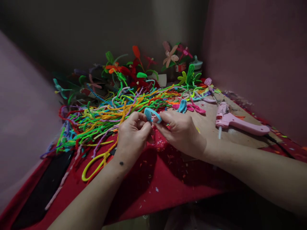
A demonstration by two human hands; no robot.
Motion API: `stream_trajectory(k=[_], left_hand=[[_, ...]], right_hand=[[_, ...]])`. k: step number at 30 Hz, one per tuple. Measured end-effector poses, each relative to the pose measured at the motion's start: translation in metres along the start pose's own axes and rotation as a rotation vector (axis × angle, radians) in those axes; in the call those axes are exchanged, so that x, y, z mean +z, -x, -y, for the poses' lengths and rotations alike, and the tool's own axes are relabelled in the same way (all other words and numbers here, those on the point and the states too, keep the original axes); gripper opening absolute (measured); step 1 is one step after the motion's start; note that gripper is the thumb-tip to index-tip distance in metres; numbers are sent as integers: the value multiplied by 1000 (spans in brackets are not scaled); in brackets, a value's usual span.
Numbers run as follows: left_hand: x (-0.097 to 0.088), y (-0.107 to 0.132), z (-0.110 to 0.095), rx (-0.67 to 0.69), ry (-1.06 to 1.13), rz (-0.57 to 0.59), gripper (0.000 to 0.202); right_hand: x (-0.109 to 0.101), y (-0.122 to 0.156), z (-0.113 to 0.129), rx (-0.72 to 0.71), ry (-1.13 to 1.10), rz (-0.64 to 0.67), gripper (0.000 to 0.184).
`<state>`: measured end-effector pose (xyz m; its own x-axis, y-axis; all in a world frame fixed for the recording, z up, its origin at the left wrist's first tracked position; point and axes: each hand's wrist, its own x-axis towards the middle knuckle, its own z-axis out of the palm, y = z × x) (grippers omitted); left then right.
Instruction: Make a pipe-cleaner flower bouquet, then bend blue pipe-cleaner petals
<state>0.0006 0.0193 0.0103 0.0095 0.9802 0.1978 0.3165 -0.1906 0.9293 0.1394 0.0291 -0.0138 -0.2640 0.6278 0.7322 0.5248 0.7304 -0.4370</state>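
Note:
A light blue pipe cleaner (153, 111) is pinched between my two hands above the red cloth, bent over in a loop with a filled petal shape at its left side. My left hand (134, 131) grips the petal end with thumb and fingers closed. Thumb and index finger of my right hand (179, 131) close on the other side of the loop. The fingertips partly hide the lower ends. Just behind my right hand lie a finished-looking blue petal piece (182, 106) and a pink petal piece (198, 108).
A heap of many-coloured pipe cleaners (103, 118) spreads left and behind. Pipe-cleaner flowers (170, 57) stand at the back. A pink glue gun (242, 123) rests on a cardboard sheet (206, 127) at right. Yellow-handled scissors (90, 167) lie near my left wrist, on the red cloth (153, 191).

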Motion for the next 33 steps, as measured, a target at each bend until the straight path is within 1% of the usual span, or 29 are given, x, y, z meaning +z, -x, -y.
stream_trajectory(k=[4,5,7,9,11,16,20,23,26,30,33], left_hand=[[2,2,0,32,-8,5,8],[3,2,0,34,-1,8,8],[3,2,0,34,13,4,9],[3,1,1,31,26,-2,12],[1,0,2,13,63,19,14],[-4,-4,5,-59,229,144,18],[-5,-4,5,-97,334,203,18],[-3,-3,4,-107,371,224,16],[-2,-3,5,-125,400,228,12],[-3,-6,7,-141,411,220,12],[-3,-8,8,-141,351,218,14]], right_hand=[[-1,-5,-2,289,-271,5,11],[-2,-6,-3,346,-329,9,10],[-2,-8,-4,406,-408,25,9],[-2,-9,-5,430,-472,45,9],[-3,-9,-5,452,-535,60,9],[-4,-13,-3,571,-706,41,8],[-4,-14,-4,651,-807,26,9],[-1,-12,-5,654,-916,58,16],[0,-10,-5,655,-968,71,23],[-4,-14,-3,662,-988,73,21],[-7,-18,-4,725,-1083,72,20]])
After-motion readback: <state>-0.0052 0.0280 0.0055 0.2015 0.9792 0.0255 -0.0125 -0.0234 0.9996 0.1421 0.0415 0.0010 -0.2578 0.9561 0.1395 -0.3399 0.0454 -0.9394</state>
